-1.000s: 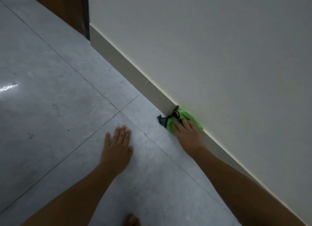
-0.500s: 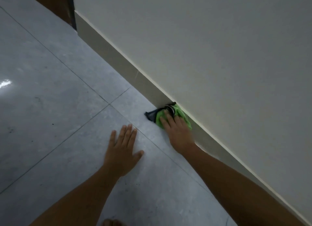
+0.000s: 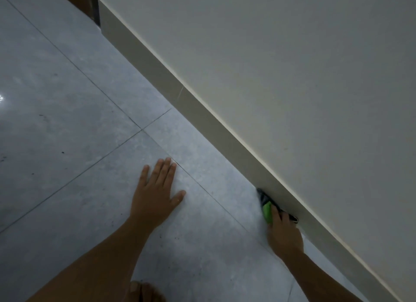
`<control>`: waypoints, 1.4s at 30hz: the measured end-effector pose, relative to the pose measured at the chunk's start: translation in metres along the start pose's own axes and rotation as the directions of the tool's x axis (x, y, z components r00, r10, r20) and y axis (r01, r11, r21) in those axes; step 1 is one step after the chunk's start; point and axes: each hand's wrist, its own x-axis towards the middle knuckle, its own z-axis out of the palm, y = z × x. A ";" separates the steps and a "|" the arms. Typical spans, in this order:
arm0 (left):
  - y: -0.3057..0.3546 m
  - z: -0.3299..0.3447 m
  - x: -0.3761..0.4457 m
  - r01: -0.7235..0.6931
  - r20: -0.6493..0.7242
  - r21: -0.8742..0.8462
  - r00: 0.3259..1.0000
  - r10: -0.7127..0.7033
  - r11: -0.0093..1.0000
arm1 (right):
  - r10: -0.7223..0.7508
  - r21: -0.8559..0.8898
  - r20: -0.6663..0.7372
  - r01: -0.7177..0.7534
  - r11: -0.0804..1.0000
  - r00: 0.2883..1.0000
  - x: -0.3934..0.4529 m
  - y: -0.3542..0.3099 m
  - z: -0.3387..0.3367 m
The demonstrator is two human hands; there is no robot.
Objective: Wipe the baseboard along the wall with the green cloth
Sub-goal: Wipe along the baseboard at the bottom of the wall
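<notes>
Biggest worry from where I'm standing: there's a long run of baseboard [image 3: 180, 99] ahead of the right hand [image 3: 284, 232], stretching off toward the dark door frame [image 3: 95, 7] at the far end, and the cloth is bunched so small under the fingers that it probably only touches the bottom strip where board meets floor [image 3: 67, 99]. If it doesn't get spread out, I'd guess the top edge of the board gets skipped entirely. There's also a pale scratch-like mark [image 3: 180, 92] on the board well ahead of that hand, could be dirt, could be a scuff, can't tell in this dim light.

Second thing: the tiles look glossy and the person's leaning on the left hand [image 3: 155, 195]. If that palm slides, the whole body lurches at the wall [image 3: 292, 65].

Now the hands. The left one is flat on the tile, fingers straight and slightly spread, thumb out toward the other hand, holding nothing, just propping. The right one is down at the foot of the baseboard, fingers curled over the green cloth [image 3: 267, 210] and pressing it into the corner. Only a sliver of green peeks out past the fingertips, plus a dark edge or trim [image 3: 262, 194] poking ahead of them along the board. A bare foot [image 3: 141, 290] sits behind the left arm.
</notes>
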 end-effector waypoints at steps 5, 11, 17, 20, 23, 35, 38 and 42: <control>-0.002 -0.001 -0.001 -0.015 -0.016 -0.002 1.000 0.015 1.000 | -0.215 0.119 -0.305 0.261 0.958 0.928 0.031 -0.071 -0.037; -0.003 -0.003 -0.001 -0.022 -0.019 -0.028 1.000 0.021 0.999 | -0.154 0.136 -0.176 0.179 0.974 0.972 0.064 -0.125 -0.063; -0.005 -0.005 0.000 -0.033 0.029 -0.019 0.999 0.033 0.999 | -0.120 -0.070 -0.050 0.116 0.991 0.992 0.038 -0.064 -0.036; -0.005 -0.004 0.000 -0.036 0.010 -0.023 0.999 0.036 0.999 | -0.039 -0.135 0.015 0.041 0.990 0.999 0.017 -0.030 -0.022; -0.003 -0.003 -0.002 -0.034 -0.022 -0.022 0.999 0.034 0.999 | -0.007 -0.045 -0.004 0.006 0.999 1.000 0.016 -0.047 -0.028; -0.006 -0.005 -0.002 -0.047 0.026 0.008 0.999 0.047 0.999 | -0.318 0.180 -0.166 0.345 0.921 0.934 0.090 -0.233 -0.110; -0.006 -0.006 -0.001 -0.049 0.004 -0.005 0.999 0.049 0.999 | -0.431 0.115 -0.304 0.482 0.869 0.850 0.076 -0.210 -0.074; -0.008 -0.007 -0.001 -0.048 0.012 -0.025 0.999 0.048 0.999 | -0.391 0.076 -0.282 0.427 0.901 0.876 0.060 -0.119 -0.031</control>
